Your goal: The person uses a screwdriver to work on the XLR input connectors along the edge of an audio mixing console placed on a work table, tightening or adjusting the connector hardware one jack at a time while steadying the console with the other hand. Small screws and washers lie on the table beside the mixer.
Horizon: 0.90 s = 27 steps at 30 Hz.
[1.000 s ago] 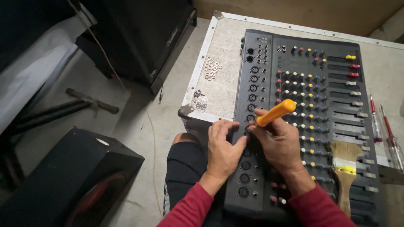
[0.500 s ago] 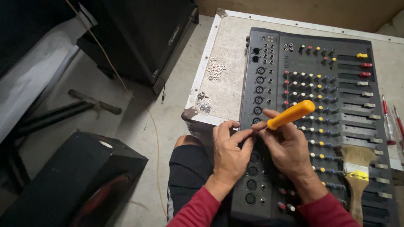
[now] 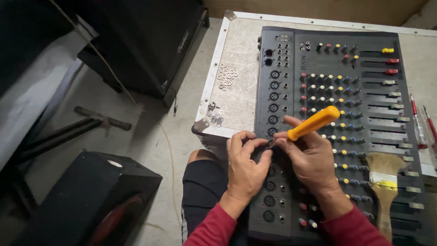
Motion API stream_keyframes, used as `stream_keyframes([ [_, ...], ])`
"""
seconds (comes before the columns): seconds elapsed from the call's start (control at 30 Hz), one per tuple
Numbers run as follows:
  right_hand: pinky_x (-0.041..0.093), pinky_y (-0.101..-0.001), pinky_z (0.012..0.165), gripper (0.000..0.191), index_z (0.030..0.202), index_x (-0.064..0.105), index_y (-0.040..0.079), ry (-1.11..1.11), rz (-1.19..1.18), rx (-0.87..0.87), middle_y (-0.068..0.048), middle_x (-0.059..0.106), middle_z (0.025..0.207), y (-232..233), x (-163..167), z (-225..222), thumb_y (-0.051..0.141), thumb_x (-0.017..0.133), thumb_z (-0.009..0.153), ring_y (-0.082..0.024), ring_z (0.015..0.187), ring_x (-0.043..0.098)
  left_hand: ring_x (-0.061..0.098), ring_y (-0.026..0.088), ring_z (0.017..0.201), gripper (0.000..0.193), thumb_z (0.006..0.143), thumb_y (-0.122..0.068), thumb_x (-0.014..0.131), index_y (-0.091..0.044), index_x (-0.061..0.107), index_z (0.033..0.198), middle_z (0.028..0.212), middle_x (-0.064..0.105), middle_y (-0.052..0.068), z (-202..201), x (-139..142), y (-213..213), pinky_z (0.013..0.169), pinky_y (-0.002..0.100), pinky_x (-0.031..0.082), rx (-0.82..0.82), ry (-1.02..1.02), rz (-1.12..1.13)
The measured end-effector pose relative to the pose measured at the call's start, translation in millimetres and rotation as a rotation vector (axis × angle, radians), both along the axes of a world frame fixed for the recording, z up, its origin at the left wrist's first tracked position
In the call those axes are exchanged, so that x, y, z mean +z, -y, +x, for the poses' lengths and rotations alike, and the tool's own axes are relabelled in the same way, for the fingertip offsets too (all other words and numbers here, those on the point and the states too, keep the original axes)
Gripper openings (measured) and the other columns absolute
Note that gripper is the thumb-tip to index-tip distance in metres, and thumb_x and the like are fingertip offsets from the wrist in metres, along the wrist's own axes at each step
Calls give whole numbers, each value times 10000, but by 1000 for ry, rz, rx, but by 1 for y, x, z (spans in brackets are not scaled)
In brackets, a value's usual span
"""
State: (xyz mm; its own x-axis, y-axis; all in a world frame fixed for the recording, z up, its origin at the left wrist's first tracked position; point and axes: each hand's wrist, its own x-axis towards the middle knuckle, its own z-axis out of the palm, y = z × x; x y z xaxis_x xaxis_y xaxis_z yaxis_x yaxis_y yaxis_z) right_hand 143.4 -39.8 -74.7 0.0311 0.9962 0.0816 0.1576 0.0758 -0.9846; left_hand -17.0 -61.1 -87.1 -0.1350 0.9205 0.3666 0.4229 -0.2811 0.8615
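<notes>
Audio repair workshop, mixing console [image 3: 337, 114], speakers [image 3: 91, 200], washers [image 3: 226, 76]

sleeves: dark red, long, both arms | shorts: black | hands [image 3: 246, 168]: bare, no gloves/rings

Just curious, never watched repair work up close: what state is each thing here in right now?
Left hand: fingertips pinching at a mixer socket.
Right hand: gripping the screwdriver.
Screwdriver: orange-handled, tip at the socket.
Mixer: lying flat, face up.
Paintbrush: resting on the mixer.
Washers: loose pile.

Head camera looks steeply down, close above mixer [image 3: 337, 123].
</notes>
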Motion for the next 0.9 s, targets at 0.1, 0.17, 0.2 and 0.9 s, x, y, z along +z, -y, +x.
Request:
stream_keyframes([
  [0.1,565,-251,881,525,1428,547,-8,-79,-21,11,-75,751,1034,0,1,-2,-5,682,921,-110,956,703,557,318,1098,151,785,-122,806,-78,765,924,1141,594,115,0,0,0,958,414,470,14,-40,48],
  [0.17,559,-255,885,510,1429,544,-7,-52,4,-27,-80,747,1047,-1,1,-1,4,679,937,-115,958,697,560,315,1086,138,784,-122,806,-77,764,908,1129,600,113,0,0,-1,951,415,462,25,-66,64],
  [0.2,555,-256,887,503,1429,543,-7,-37,15,-45,-83,745,1054,-2,1,0,9,678,945,-117,959,693,562,313,1080,132,784,-123,805,-77,764,900,1122,603,112,0,0,-2,948,416,457,32,-78,71],
  [0.9,527,-233,819,265,1158,687,-11,22,141,-112,-52,704,1029,-13,-19,7,-13,744,898,-97,917,657,651,279,976,90,869,-98,728,-88,731,959,947,724,60,-36,-15,-39,893,400,466,218,-94,152],
])
